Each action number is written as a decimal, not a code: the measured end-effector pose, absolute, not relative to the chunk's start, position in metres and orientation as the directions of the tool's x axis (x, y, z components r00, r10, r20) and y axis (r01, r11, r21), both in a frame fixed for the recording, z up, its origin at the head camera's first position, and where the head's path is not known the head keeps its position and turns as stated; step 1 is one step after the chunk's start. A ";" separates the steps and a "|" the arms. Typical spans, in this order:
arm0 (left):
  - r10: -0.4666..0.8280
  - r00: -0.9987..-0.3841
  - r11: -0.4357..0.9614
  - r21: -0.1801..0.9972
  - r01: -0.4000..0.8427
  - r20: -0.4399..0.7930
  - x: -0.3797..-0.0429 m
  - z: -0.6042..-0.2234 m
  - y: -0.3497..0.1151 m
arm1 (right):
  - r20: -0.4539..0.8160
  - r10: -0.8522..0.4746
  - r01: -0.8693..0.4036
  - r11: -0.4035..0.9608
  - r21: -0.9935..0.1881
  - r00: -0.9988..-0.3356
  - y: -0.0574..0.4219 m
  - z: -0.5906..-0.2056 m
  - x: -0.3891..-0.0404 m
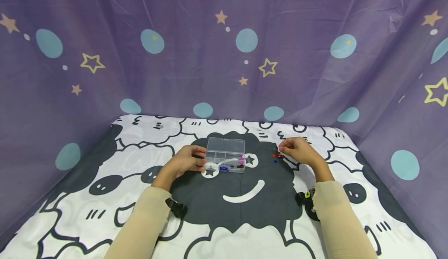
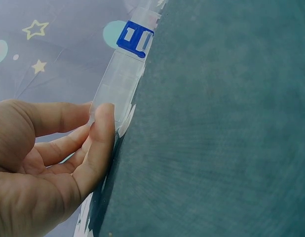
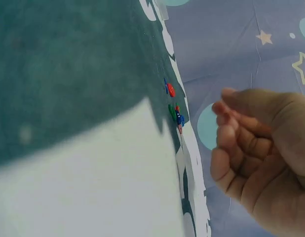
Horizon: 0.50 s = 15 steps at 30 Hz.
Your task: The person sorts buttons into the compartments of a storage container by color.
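Note:
In the head view, a clear plastic compartment box (image 1: 225, 154) lies with its lid raised at the back. A blue latch (image 1: 223, 169) shows on its front side. My left hand (image 1: 187, 160) grips the box's left end, thumb and fingers at the corner in the left wrist view. Several small beads (image 1: 277, 155), red, blue and green, lie loose to the right of the box. My right hand (image 1: 297, 150) hovers beside them, fingers curled and thumb tip against the index finger (image 3: 220, 107). Whether a bead sits between those fingertips is hidden.
A cloth with cartoon sheep (image 1: 241, 196) covers the table. Behind it hangs a purple curtain (image 1: 210, 84) with stars and blue ovals. Small dark red pieces (image 1: 240, 166) and a pink piece (image 1: 241, 160) show in the box's right compartments.

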<state>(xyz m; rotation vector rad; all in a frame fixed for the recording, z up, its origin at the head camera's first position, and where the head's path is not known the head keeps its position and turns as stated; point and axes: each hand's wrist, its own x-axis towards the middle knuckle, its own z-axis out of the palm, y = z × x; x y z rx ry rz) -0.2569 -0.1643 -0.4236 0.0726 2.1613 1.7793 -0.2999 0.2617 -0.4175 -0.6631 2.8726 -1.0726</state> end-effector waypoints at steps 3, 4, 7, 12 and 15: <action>0.250 -0.942 0.215 0.961 -0.172 -0.225 -0.257 -0.424 -0.165 | 0.115 -0.385 -0.368 0.690 -0.623 -0.916 0.262 -0.420 -0.300; 0.250 -0.942 0.216 0.961 -0.172 -0.225 -0.257 -0.424 -0.166 | 0.103 -0.380 -0.357 0.696 -0.624 -0.919 0.263 -0.420 -0.300; 0.248 -0.942 0.217 0.960 -0.174 -0.227 -0.257 -0.425 -0.166 | 0.073 -0.377 -0.340 0.713 -0.614 -0.923 0.264 -0.420 -0.300; 0.248 -0.942 0.216 0.961 -0.172 -0.225 -0.257 -0.425 -0.166 | 0.052 -0.390 -0.346 0.738 -0.580 -0.919 0.264 -0.420 -0.300; 0.250 -0.942 0.216 0.961 -0.172 -0.224 -0.258 -0.425 -0.166 | 0.040 -0.402 -0.356 0.753 -0.553 -0.915 0.265 -0.421 -0.300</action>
